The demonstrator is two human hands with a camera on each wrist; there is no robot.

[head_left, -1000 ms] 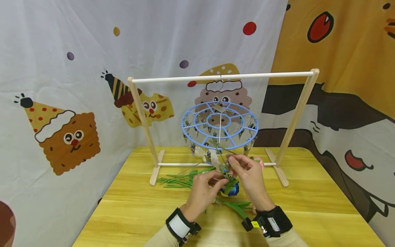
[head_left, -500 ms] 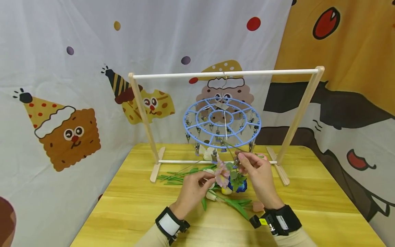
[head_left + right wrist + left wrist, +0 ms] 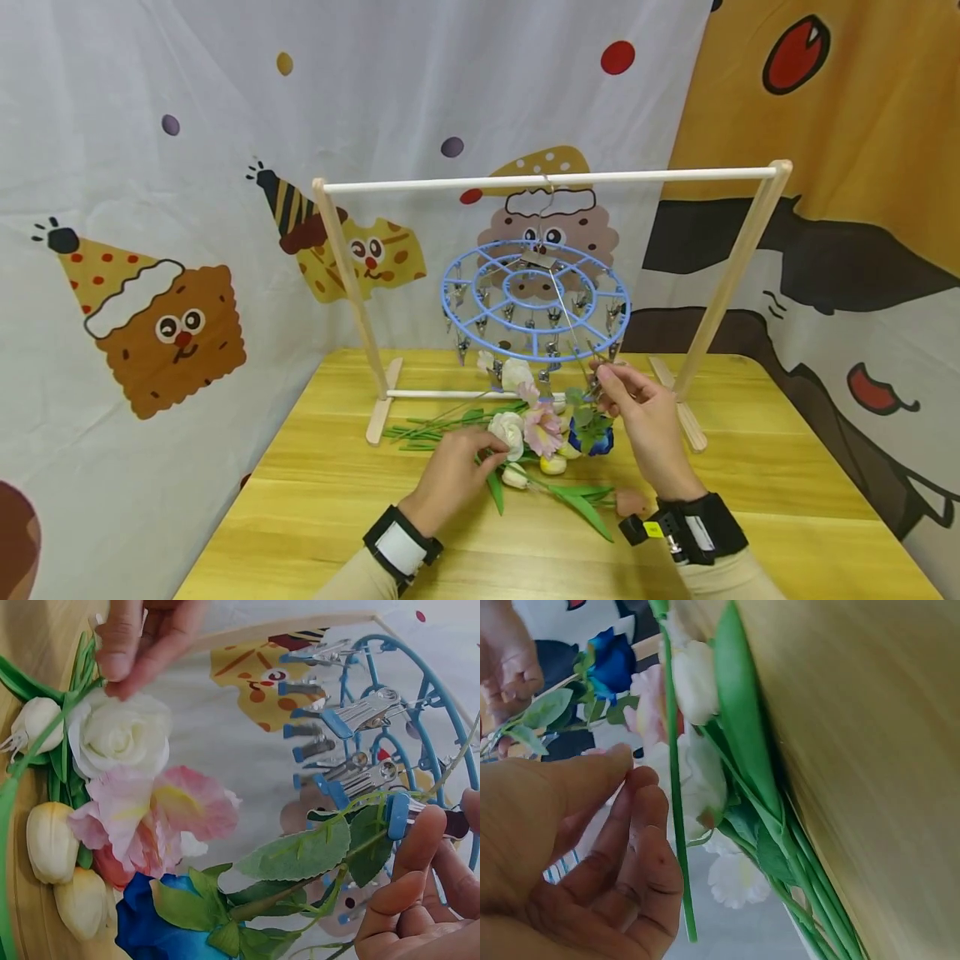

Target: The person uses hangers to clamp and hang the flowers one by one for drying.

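Observation:
My right hand (image 3: 651, 425) pinches a metal clip with blue tips (image 3: 398, 816) at the right front of the round blue clip hanger (image 3: 535, 358). In the right wrist view the clip sits at the leafy stem of an artificial blue rose (image 3: 161, 922), whose bloom hangs downward. My left hand (image 3: 448, 473) is loosely curled beside a white rose (image 3: 507, 434), with nothing seen between thumb and fingers. Near its fingertips a green stem (image 3: 676, 795) passes in the left wrist view. A pink flower (image 3: 543, 429) stands between the two roses.
Yellow-white tulips (image 3: 553, 464), a peach tulip (image 3: 632, 502) and several green stems (image 3: 420, 435) lie on the wooden table (image 3: 315, 525). The hanger, with several dangling clips, hooks over the white bar (image 3: 420, 184) of a wooden stand (image 3: 738, 267). A patterned cloth hangs behind.
My hands have drawn apart: the left moved left and down, away from the blue rose, the right moved right with the clip and rose. The hanger has turned.

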